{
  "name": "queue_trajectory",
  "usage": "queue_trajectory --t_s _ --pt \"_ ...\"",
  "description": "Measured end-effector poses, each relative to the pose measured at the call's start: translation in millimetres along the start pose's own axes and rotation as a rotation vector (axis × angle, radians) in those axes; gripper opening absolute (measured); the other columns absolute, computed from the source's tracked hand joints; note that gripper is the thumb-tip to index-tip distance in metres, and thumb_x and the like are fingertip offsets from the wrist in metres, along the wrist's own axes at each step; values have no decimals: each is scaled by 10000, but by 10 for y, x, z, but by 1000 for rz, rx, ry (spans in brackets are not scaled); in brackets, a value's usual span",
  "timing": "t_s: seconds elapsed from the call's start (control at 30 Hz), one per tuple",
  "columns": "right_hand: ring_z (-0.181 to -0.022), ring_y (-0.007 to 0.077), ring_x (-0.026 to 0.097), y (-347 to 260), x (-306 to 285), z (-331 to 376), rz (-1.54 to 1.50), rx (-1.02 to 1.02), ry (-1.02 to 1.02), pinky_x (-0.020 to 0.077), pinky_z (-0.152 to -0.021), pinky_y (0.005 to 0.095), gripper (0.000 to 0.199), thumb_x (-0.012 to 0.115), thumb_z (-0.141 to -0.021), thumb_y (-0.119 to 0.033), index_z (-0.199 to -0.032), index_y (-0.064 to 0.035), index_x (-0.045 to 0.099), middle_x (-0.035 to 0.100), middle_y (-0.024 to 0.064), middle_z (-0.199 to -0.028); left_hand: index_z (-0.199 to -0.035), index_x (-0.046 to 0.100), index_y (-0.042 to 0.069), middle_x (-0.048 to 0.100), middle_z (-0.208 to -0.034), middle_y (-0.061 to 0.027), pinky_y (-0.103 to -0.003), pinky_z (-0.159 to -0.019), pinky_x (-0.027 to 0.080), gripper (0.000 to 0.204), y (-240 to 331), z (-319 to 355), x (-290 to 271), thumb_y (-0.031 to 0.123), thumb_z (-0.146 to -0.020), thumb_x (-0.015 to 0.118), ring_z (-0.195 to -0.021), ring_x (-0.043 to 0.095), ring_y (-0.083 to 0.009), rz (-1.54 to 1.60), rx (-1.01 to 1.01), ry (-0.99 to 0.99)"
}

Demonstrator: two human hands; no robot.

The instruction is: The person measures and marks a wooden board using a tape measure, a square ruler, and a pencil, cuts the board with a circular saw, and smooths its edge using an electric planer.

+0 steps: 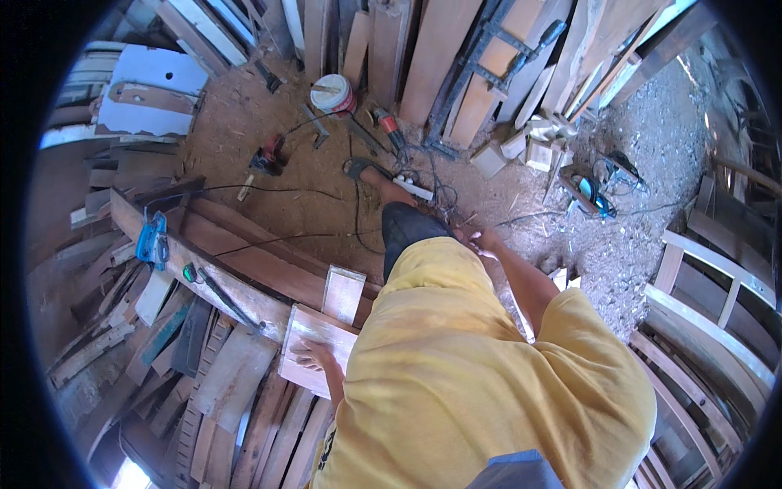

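I judge I'm steadying the small board (314, 346) on the plank stack; next needs a firmer grip to lift it. My left hand (314, 356) lies flat on it, fingers spread, gripping nothing. My right hand (481, 241) hangs by my knee, loosely curled, seemingly empty.

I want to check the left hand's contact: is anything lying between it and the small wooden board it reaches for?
Nothing visible does. The left hand lies flat on the small wooden board, fingers spread on its bare face. A second small board lies apart, just beyond it.
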State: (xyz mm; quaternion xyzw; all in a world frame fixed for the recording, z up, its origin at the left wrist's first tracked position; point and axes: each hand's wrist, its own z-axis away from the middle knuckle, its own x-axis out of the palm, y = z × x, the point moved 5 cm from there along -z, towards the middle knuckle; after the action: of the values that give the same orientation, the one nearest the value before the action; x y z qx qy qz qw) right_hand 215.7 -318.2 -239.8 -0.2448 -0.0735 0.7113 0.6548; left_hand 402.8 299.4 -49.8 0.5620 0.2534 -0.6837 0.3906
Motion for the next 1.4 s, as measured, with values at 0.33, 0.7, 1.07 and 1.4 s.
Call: queue_trajectory --t_s 0.33,0.7,1.07,1.4 --pt "-704 224 721 839 -528 -178 206 4 91 615 -671 401 252 741 -927 -256 -1093 -67 750 761 119 -900 -1652 -135 334 -212 -1713 -174 -563 -1241 -116 953 99 277 -16 829 -956 289 -1571 -225 -381 259 55 -190" --pt "-855 395 738 -1484 -1049 -728 788 -286 173 592 -734 451 261 684 -917 -244 -1109 -76 738 747 209 -927 -1662 -94 339 -241 -1709 -163 -552 -1238 -143 974 78 389 -45 753 -964 445 -1567 -252 -361 287 140 -178" --pt "-885 351 717 -3275 -645 -855 620 -707 -9 549 -810 447 331 594 -957 -269 -1167 -38 707 752 188 -982 -1681 -15 293 -122 -1736 -162 -576 -1256 -66 918 136 520 0 735 -989 396 -1596 -121 -373 98 -2 -82" --pt "-1197 197 628 -3229 -2209 -2765 1653 -600 -715 471 -1093 435 482 769 -791 -444 -1156 -131 731 717 6 -1252 -1674 39 364 -35 -1725 -243 -620 -1251 -3 1166 152 918 -18 830 -790 639 -1572 -110 -478 264 -639 -247"
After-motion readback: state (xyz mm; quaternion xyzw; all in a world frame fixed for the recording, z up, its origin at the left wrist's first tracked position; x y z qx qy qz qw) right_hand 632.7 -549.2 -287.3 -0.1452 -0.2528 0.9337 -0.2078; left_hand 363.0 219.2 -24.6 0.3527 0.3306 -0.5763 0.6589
